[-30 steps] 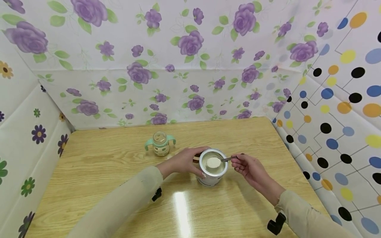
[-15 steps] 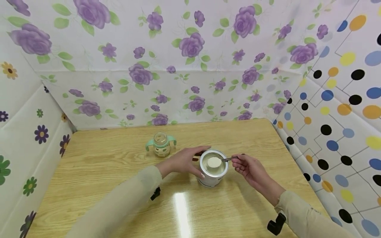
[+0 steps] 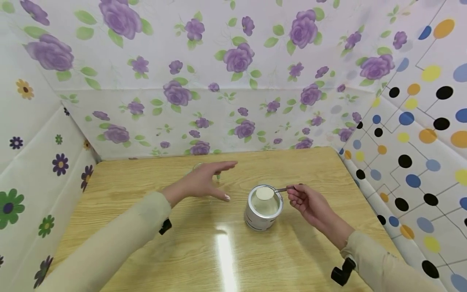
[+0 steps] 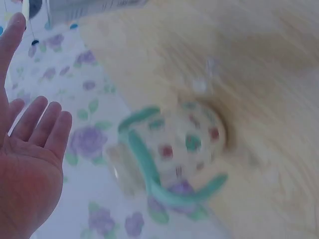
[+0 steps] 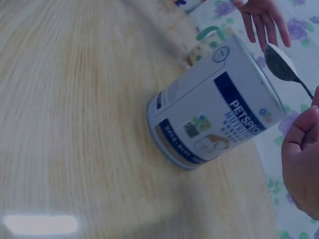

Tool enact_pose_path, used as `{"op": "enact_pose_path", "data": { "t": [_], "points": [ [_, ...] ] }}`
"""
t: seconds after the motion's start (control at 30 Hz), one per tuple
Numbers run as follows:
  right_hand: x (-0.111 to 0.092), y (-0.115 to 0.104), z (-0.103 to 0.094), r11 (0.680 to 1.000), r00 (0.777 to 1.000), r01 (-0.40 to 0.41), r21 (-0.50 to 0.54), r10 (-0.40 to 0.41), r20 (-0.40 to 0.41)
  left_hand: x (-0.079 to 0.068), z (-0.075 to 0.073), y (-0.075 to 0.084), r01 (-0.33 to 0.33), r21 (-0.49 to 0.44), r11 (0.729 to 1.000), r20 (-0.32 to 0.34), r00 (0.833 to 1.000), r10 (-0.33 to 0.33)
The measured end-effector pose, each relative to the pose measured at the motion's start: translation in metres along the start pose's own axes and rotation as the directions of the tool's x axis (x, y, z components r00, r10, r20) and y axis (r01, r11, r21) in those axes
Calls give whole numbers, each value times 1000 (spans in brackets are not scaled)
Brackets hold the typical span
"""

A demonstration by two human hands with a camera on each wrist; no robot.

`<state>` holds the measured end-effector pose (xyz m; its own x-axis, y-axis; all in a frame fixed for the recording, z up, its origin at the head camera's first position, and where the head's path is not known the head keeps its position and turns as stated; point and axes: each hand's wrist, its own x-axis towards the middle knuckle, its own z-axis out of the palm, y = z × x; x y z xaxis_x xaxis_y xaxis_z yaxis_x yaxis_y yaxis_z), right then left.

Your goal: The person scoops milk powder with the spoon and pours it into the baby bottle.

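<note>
My right hand point(image 3: 310, 205) pinches the handle of a spoon point(image 5: 281, 64), whose bowl carries a heap of pale powder point(image 3: 264, 193) above the mouth of a can. That white can point(image 5: 204, 109) stands upright on the table, with more powder inside and "PETSPEC" lettering on its side. Away from the can, to its left, my left hand point(image 3: 198, 182) is in the air with fingers spread and nothing in them. Close by it is a baby bottle point(image 4: 184, 144) with two mint-green handles and no lid on; in the head view the hand hides most of it.
The wooden table point(image 3: 292, 259) reaches back to a wall sheet point(image 3: 219, 121) with purple flowers. A sheet with coloured dots point(image 3: 416, 170) runs along the right side. Beside the bottle a small clear item point(image 4: 204, 79) is too blurred to identify.
My left hand has let go of the can and moved left, in front of the bottle. The loaded spoon has risen slightly in my right hand, over the can's mouth.
</note>
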<state>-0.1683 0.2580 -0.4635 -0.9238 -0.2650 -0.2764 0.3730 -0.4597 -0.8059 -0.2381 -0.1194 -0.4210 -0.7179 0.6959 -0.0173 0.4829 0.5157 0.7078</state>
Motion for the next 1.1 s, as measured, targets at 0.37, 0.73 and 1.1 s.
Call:
{"op": "enact_pose_path", "data": {
  "t": [0.37, 0.73, 1.1],
  "points": [
    [24, -21, 38, 999, 997, 6, 36, -9, 75, -29, -27, -35, 125, 3, 992, -119, 985, -124],
    [61, -31, 83, 1000, 997, -5, 30, 2, 78, -36, -26, -70, 138, -33, 990, -195, 970, -142],
    [95, -32, 126, 1000, 996, -18, -13, 19, 86, -32, -10, -100, 162, -196, 967, -235, 950, -207]
  ]
}}
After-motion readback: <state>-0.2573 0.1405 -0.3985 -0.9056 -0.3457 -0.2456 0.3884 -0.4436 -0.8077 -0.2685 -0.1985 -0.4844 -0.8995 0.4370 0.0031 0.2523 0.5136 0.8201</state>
